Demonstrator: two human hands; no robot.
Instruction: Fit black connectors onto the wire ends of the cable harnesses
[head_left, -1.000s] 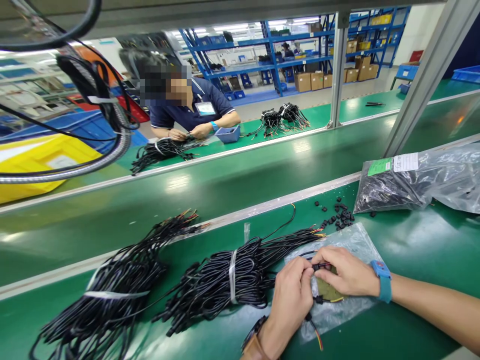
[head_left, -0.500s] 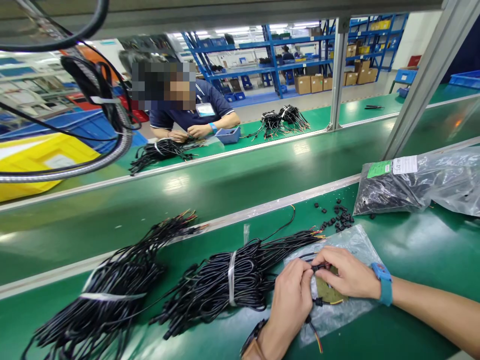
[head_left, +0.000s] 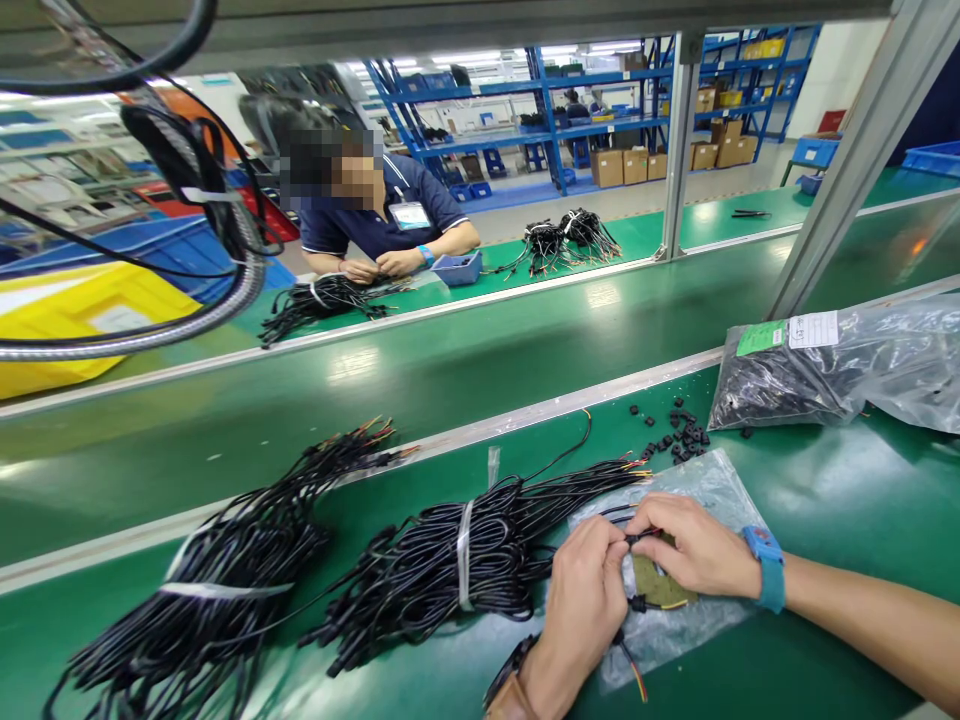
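Note:
My left hand [head_left: 586, 590] and my right hand [head_left: 694, 545] meet over a clear plastic bag [head_left: 720, 500]. Both have their fingers closed on a black cable [head_left: 634, 539]; the fingertips hide part of it. Below them, two more cable ends with red and yellow wires [head_left: 636, 670] stick out beside my left hand. A round olive-coloured piece [head_left: 651, 580] lies under my hands, partly covered. Just left of my left hand is a tied bundle of black cables [head_left: 427, 560], its bare wire ends pointing toward my right hand.
Another tied cable bundle [head_left: 217, 590] lies at the left. Small black plastic pieces [head_left: 682, 432] are scattered behind my hands, near a filled plastic bag [head_left: 787, 380]. Metal posts [head_left: 832, 165] rise from the bench. Across the belt [head_left: 450, 350], a co-worker [head_left: 405, 205] handles cables.
My hands stay almost in the same place, both still closed on the cable. The view has shifted very slightly, and the co-worker's head has moved a little.

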